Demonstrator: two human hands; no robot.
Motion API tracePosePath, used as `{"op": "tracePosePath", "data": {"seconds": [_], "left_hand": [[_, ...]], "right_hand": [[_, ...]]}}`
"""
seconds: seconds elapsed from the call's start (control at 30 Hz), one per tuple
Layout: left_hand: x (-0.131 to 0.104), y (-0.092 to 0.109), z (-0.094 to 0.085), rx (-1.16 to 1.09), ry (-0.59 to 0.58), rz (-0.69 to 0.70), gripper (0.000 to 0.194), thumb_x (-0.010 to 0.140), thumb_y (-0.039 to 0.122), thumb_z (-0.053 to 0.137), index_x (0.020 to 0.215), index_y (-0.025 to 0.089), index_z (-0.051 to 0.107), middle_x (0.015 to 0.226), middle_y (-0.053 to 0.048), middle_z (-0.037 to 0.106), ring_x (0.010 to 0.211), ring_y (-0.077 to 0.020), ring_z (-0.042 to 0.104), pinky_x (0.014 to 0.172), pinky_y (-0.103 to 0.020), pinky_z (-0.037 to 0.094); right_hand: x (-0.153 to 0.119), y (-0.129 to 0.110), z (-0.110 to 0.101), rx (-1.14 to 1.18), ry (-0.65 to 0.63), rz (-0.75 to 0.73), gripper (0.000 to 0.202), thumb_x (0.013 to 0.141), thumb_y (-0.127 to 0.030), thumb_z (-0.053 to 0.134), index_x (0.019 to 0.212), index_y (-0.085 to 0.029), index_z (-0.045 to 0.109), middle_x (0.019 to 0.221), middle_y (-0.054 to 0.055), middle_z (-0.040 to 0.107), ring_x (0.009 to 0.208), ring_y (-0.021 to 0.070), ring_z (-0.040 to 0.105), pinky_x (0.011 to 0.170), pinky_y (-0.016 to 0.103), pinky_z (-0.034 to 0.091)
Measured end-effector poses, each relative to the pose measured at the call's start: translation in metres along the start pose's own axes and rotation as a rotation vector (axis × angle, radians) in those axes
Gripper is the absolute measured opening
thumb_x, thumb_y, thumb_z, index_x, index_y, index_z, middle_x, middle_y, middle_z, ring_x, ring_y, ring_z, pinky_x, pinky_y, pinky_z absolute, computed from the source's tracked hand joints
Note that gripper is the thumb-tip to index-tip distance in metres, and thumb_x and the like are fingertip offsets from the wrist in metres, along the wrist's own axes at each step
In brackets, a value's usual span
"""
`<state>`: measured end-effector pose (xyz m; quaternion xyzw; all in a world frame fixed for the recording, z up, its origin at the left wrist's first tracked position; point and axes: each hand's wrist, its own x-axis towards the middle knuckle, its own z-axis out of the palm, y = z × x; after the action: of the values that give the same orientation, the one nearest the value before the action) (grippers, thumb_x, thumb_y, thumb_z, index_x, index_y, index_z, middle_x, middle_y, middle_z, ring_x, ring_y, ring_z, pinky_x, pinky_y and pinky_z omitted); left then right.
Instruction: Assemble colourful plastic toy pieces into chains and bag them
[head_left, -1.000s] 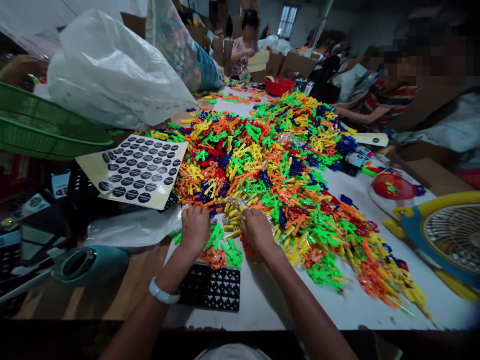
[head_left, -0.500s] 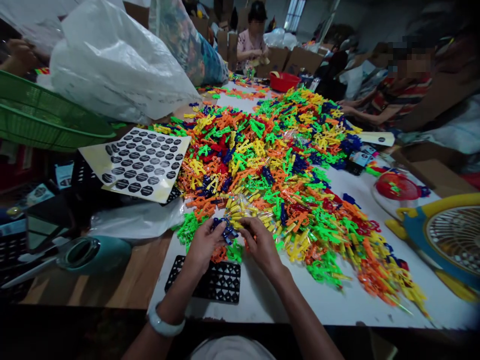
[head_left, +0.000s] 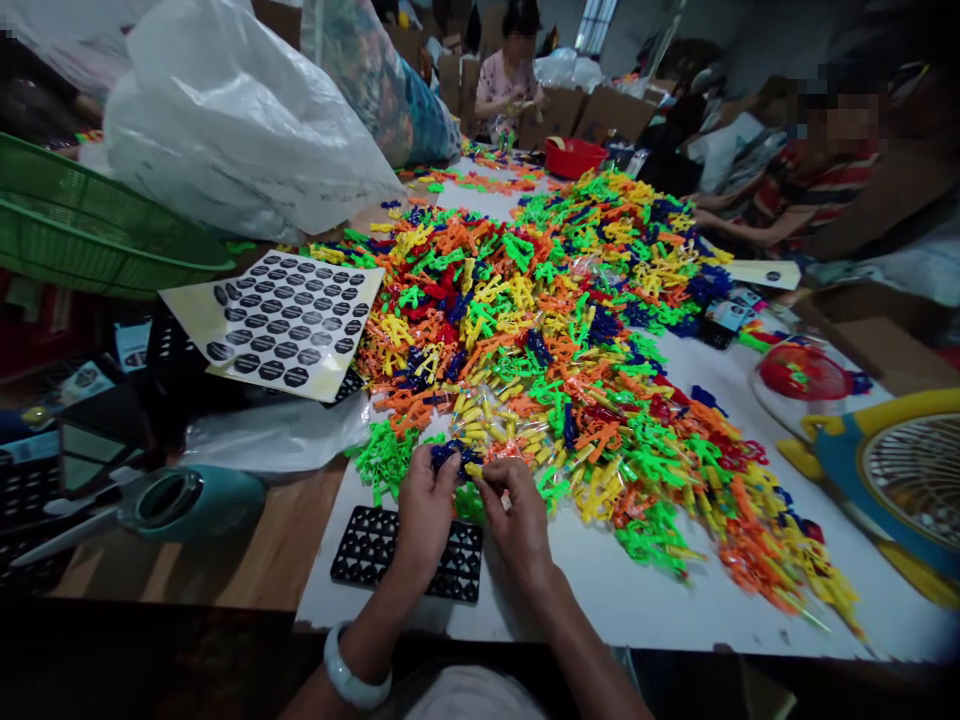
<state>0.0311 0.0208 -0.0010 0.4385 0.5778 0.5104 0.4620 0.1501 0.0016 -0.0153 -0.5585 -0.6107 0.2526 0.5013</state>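
Observation:
My left hand (head_left: 426, 515) is closed on a small dark blue plastic toy (head_left: 447, 455), partly hidden by the fingers. Just to its right, my right hand (head_left: 519, 515) pinches a small yellow plastic piece (head_left: 474, 470) that lies against or very near the blue toy; whether the two are joined I cannot tell. Beneath my left wrist is a black perforated tray (head_left: 360, 548). Beyond both hands spreads a large heap of plastic toys (head_left: 517, 290) in orange, green, yellow, red and blue, some with clear film.
A sticker sheet (head_left: 289, 320) with black labels lies left of the heap. Further left are a teal cup (head_left: 217, 500), a green basket (head_left: 90, 225) and a big white plastic bag (head_left: 247, 120). At right stands a yellow-and-blue fan (head_left: 862, 470). Two co-workers sit across the table.
My right hand has come closer to my left and now pinches a yellow piece beside the blue toy. My left hand has shifted slightly right, still holding the blue toy.

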Motion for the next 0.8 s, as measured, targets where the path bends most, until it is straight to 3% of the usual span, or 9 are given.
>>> {"op": "tracePosePath", "data": {"seconds": [0.23,0.33,0.4,0.47,0.67,0.8], "left_hand": [[-0.016,0.014,0.000,0.330,-0.002,0.161,0.014,0.089,0.035,0.049,0.098,0.024,0.054,0.086,-0.002,0.068,0.078,-0.0195,0.065,0.069,-0.030,0.046],[-0.018,0.016,0.000,0.302,-0.004,0.158,0.014,0.089,0.034,0.050,0.098,0.024,0.054,0.088,-0.002,0.067,0.080,-0.0185,0.064,0.070,-0.029,0.047],[-0.016,0.014,0.000,0.231,0.007,0.103,0.014,0.088,0.035,0.052,0.095,0.024,0.053,0.085,-0.001,0.066,0.079,-0.0180,0.064,0.072,-0.029,0.048],[-0.012,0.010,0.001,0.109,0.005,0.038,0.016,0.086,0.037,0.055,0.094,0.023,0.052,0.088,-0.001,0.066,0.082,-0.0176,0.064,0.075,-0.030,0.049],[-0.002,0.004,0.006,-0.317,-0.010,-0.121,0.021,0.082,0.035,0.060,0.095,0.022,0.051,0.098,-0.001,0.064,0.091,-0.0159,0.064,0.083,-0.033,0.053],[0.001,0.003,0.005,-0.412,0.007,-0.180,0.026,0.078,0.034,0.064,0.095,0.020,0.052,0.098,-0.001,0.066,0.093,-0.0162,0.065,0.088,-0.035,0.052]], "right_hand": [[0.001,-0.007,0.005,0.024,0.060,0.050,0.012,0.087,-0.028,0.057,0.076,-0.023,0.056,0.077,0.002,0.057,0.073,0.0165,0.051,0.068,0.030,0.045],[0.004,-0.006,0.005,0.237,0.042,0.241,0.015,0.082,-0.032,0.063,0.074,-0.021,0.056,0.072,0.000,0.057,0.068,0.0156,0.053,0.064,0.029,0.046],[0.007,-0.003,0.006,0.381,0.018,0.365,0.019,0.077,-0.034,0.068,0.072,-0.020,0.055,0.068,-0.001,0.057,0.064,0.0143,0.053,0.060,0.027,0.046],[0.008,0.000,0.006,0.433,0.019,0.399,0.022,0.074,-0.035,0.071,0.071,-0.020,0.055,0.068,-0.002,0.056,0.062,0.0137,0.053,0.060,0.027,0.046],[0.010,0.003,0.009,0.239,0.094,0.174,0.017,0.078,-0.034,0.068,0.070,-0.021,0.059,0.075,0.001,0.060,0.074,0.0166,0.056,0.070,0.031,0.048],[0.015,0.005,0.011,0.446,0.049,0.374,0.024,0.071,-0.038,0.074,0.068,-0.020,0.058,0.064,-0.002,0.057,0.059,0.0129,0.053,0.057,0.027,0.046]]}}
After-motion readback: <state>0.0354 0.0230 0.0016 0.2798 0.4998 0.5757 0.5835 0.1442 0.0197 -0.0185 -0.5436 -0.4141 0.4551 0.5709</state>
